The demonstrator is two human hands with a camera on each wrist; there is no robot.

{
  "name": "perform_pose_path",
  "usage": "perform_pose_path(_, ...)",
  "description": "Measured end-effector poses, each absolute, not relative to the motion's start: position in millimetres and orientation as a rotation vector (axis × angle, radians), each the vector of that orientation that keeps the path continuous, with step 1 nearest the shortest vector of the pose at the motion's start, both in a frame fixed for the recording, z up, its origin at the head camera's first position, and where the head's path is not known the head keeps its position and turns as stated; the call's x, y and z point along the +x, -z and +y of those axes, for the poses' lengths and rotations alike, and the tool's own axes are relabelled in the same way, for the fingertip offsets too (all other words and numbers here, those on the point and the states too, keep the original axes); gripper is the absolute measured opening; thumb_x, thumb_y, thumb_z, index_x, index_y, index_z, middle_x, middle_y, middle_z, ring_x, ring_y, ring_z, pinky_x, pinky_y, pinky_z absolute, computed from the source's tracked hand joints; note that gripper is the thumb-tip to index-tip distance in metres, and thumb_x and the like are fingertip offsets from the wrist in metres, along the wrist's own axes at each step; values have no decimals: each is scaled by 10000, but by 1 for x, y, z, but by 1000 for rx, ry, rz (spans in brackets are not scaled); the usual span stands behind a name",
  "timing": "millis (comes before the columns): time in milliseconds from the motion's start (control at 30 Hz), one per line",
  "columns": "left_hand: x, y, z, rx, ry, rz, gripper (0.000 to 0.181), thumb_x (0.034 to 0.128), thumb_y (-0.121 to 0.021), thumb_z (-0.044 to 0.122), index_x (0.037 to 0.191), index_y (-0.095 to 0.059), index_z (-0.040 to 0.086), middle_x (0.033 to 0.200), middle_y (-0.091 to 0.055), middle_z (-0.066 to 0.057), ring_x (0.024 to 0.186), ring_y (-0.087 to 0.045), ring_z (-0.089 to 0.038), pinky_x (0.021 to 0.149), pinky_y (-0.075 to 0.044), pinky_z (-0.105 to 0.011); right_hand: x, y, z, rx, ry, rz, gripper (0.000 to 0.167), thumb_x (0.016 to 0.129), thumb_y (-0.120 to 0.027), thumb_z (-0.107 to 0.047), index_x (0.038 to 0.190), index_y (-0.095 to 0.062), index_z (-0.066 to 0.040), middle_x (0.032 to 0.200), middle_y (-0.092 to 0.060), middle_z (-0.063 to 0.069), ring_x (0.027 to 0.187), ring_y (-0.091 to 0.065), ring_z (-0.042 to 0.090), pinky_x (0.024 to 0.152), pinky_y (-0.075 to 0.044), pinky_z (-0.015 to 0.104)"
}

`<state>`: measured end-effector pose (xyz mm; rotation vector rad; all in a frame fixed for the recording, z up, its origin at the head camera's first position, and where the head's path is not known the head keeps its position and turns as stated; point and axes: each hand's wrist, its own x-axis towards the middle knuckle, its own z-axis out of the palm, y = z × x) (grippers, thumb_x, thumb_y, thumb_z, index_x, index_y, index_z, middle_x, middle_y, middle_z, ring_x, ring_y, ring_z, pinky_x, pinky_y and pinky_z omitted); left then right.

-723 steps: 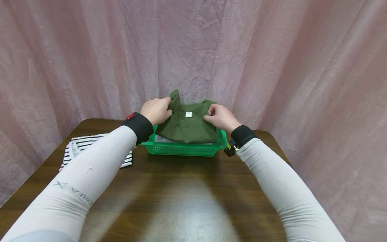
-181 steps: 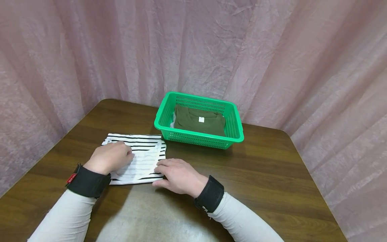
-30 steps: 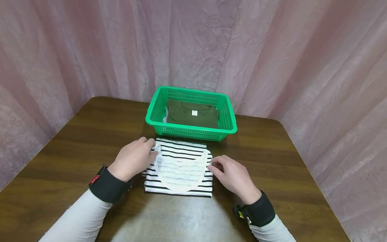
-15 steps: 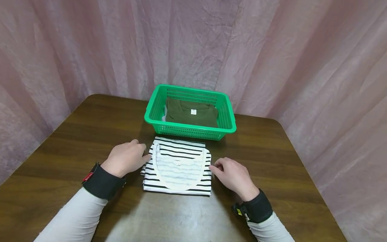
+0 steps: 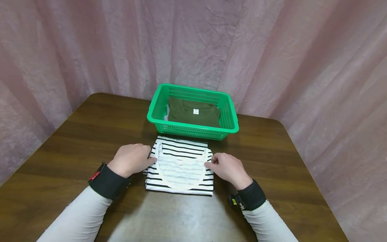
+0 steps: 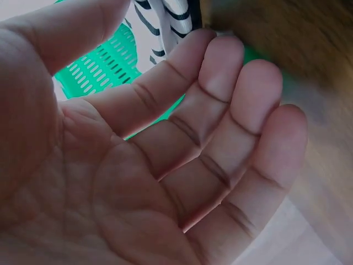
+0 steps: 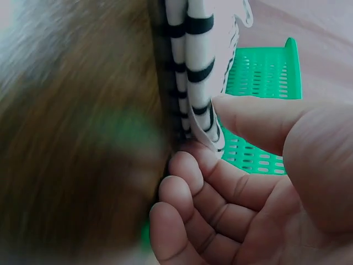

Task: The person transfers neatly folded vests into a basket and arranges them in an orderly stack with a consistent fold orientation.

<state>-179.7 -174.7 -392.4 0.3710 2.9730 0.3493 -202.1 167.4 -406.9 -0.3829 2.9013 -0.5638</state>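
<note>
A folded black-and-white striped shirt [image 5: 181,178] lies on the table in front of the basket, its wide neckline facing up. My left hand [image 5: 132,160] is at its left edge, the thumb over the cloth; in the left wrist view, striped cloth [image 6: 160,27] shows between thumb and index finger. At the opposite edge my right hand [image 5: 228,169] pinches the folded layers [image 7: 199,72], thumb on top and index fingertip beneath. The other right fingers curl beside the cloth. Both hands wear black wrist straps.
Just behind the shirt stands a green plastic basket [image 5: 193,128] with perforated sides. Inside lies a folded olive-green shirt [image 5: 191,117] with a white neck label, above some pale cloth. A pink curtain [image 5: 193,43] hangs behind the brown wooden table [image 5: 272,161].
Earlier, both hands held the olive shirt over the basket; it now lies inside. The striped shirt has moved from the left to before the basket. Just now both hands closed in on its sides.
</note>
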Motion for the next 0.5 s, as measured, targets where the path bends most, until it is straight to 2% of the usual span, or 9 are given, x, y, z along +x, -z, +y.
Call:
perform_pose_path(200, -181, 393, -169, 351, -343, 2958, 358, 1021, -803, 353, 1087, -789, 1, 684, -564, -42, 615, -538, -221, 591, -410, -375, -204, 410, 164, -375, 615, 2898, 327, 1003, -817, -388, 793, -677, -180, 687, -500, -31, 672, -502, 185, 643, -360, 357)
perform_pose_path(500, -184, 398, -167, 332, -365, 2933, 358, 1017, -809, 340, 1054, -786, -15, 669, -562, -46, 607, -538, -223, 588, -394, -371, -198, 411, 160, -370, 642, 2866, 460, 984, -834, -397, 708, -564, -147, 643, -376, -54, 627, -398, 157, 630, -302, 351)
